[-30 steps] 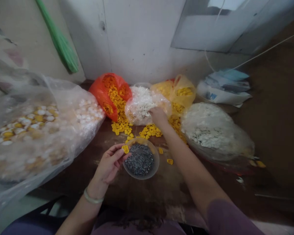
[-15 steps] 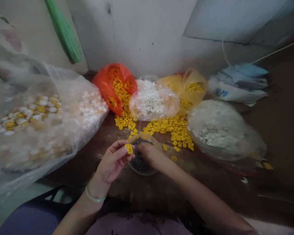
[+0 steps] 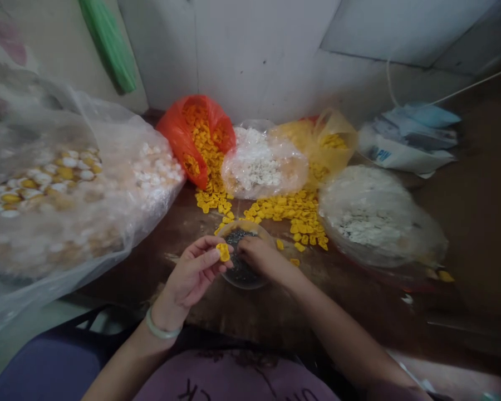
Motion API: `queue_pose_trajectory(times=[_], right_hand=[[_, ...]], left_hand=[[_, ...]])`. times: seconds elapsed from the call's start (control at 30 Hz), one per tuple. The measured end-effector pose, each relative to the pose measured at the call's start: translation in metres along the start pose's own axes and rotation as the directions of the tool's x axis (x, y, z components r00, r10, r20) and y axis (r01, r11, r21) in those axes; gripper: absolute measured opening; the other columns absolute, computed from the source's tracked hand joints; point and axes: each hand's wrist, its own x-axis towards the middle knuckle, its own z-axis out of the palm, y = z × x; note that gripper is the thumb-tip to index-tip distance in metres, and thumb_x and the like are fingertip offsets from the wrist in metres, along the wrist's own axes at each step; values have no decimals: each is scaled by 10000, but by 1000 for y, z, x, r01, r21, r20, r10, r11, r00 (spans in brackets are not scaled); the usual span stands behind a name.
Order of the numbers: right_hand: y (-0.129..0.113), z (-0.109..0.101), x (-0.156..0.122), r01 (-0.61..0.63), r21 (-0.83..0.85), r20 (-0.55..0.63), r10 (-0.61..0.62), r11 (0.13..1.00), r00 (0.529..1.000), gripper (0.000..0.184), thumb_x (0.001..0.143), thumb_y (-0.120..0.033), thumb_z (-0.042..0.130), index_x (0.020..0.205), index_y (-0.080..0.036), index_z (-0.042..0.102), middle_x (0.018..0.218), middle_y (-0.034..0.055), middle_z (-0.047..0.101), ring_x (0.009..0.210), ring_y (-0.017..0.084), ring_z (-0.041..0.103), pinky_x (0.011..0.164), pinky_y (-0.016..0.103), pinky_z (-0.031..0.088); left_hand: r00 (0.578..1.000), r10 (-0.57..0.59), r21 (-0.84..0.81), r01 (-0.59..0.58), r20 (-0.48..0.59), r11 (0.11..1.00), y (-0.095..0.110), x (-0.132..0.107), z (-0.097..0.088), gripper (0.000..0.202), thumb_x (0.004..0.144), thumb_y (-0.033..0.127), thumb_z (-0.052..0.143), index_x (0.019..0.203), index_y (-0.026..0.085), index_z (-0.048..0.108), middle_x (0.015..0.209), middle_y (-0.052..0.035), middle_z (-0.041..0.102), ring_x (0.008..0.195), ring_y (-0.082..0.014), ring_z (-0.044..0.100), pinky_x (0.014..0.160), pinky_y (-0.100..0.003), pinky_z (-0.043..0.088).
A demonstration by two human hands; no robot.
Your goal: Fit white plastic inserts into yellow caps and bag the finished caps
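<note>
Right hand (image 3: 256,257) is dipping into the bowl (image 3: 246,285) now, back from the white bag (image 3: 263,161); its fingers are curling, and I cannot tell if they are holding anything. Left hand (image 3: 194,273) is pinching a yellow piece (image 3: 223,252) beside the rim.

We see soft, dimmish indoor light, brightest on the white wall (image 3: 250,61) up top; shadows are faint. The table (image 3: 480,223) at rt goes dark, w/ little detail. There's glare & blur on the big clear bag (image 3: 67,184) at left. Edges stretch & bend from the wide lens. Centre is approx sharp: left hand (image 3: 192,273), its yellow piece (image 3: 223,252) and right hand (image 3: 256,257) are only slightly soft.
</note>
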Motion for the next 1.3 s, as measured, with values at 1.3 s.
queue_pose_trajectory(times=[1.3], right_hand=[[-34,-82,-44,-9,-219,-499,-104,976,860,322,963,-215,484,1257,-238,612,1098,94,691,990,232,639,868,381,532]], left_hand=[[994,-47,11,48,-99,999,-24,4,4,318,576,212,902,837,141,734,734,-34,741,585,-107,676,547,-162,549]])
